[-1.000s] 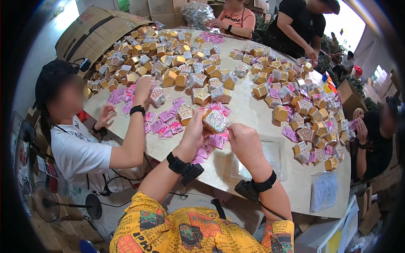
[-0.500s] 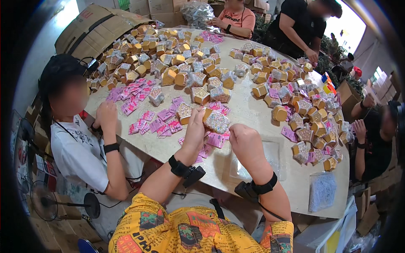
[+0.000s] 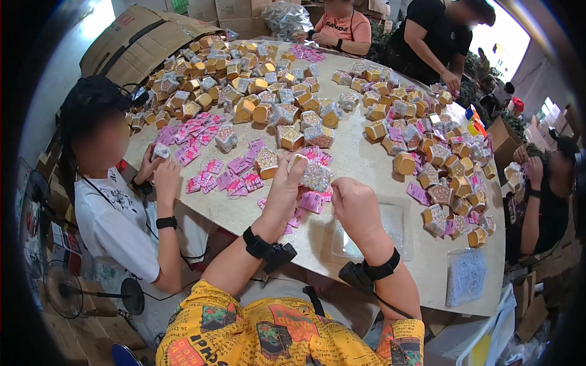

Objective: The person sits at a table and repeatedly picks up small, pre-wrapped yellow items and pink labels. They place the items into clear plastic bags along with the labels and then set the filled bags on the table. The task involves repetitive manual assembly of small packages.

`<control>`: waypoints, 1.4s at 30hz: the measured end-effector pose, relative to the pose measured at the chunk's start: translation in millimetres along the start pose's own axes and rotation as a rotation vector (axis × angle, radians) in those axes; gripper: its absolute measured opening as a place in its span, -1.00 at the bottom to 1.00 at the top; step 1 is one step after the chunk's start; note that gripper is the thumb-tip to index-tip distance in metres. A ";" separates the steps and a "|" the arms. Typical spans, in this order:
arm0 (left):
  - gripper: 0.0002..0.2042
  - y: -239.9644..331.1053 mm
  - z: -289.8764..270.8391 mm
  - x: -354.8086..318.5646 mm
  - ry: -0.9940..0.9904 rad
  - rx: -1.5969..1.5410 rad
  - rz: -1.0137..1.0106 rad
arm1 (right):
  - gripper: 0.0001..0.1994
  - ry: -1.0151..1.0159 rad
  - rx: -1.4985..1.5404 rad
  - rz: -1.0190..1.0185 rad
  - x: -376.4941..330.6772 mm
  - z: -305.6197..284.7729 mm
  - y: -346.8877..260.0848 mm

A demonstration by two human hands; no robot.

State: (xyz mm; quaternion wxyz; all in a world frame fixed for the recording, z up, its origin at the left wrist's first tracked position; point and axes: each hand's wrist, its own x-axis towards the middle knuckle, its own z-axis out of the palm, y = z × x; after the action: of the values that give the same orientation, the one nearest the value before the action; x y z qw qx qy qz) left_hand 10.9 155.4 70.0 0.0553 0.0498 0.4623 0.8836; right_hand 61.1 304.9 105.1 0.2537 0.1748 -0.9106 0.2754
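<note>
My left hand (image 3: pixel 283 186) is wrapped round a small house-shaped ornament (image 3: pixel 316 177) with a glittery, speckled white roof. Its thumb lies along the upper side, and the palm hides part of the piece. Just to the right, my right hand (image 3: pixel 356 204) is closed in a pinch near the ornament's edge; whatever is between its fingers is too small to make out. Pink cards (image 3: pixel 312 201) lie on the table beneath the ornament. Another gold house ornament (image 3: pixel 266 163) stands just beyond my left hand.
Heaps of gold ornaments (image 3: pixel 244 113) cover the table's (image 3: pixel 360 149) far side, more lie at right. By my right wrist lies a clear plastic tray (image 3: pixel 397 222); a bag of pale strands (image 3: pixel 467 277) rests near the edge. Co-workers sit left and right; others are across.
The ornament has turned in my left hand, so its gold side no longer shows. My right hand has barely moved. The left co-worker's hands now hold a small pale piece.
</note>
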 end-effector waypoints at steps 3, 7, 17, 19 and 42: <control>-0.73 -1.2 -3.0 0.2 -0.001 -0.019 -0.003 | -0.93 0.016 0.028 -0.006 0.1 1.6 2.4; -0.70 -4.8 -4.5 1.2 -0.006 -0.060 0.003 | -0.93 0.008 0.007 -0.004 0.2 3.8 2.9; -0.61 -12.3 -6.6 3.1 0.009 0.058 0.098 | -0.95 -0.023 -0.016 0.059 -2.6 2.0 1.8; -0.59 -16.7 -10.0 5.3 0.023 0.081 0.126 | -0.95 -0.024 -0.016 0.064 -2.4 2.3 2.9; -0.56 -11.0 3.0 -4.2 -0.032 -0.100 -0.083 | -0.93 0.026 0.013 0.048 -5.2 0.8 8.6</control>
State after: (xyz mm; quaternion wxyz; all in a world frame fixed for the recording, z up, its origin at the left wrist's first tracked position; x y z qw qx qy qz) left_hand 16.0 163.4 62.5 0.1019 0.0417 0.4183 0.9016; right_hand 61.1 312.2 98.0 0.2578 0.1507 -0.9094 0.2895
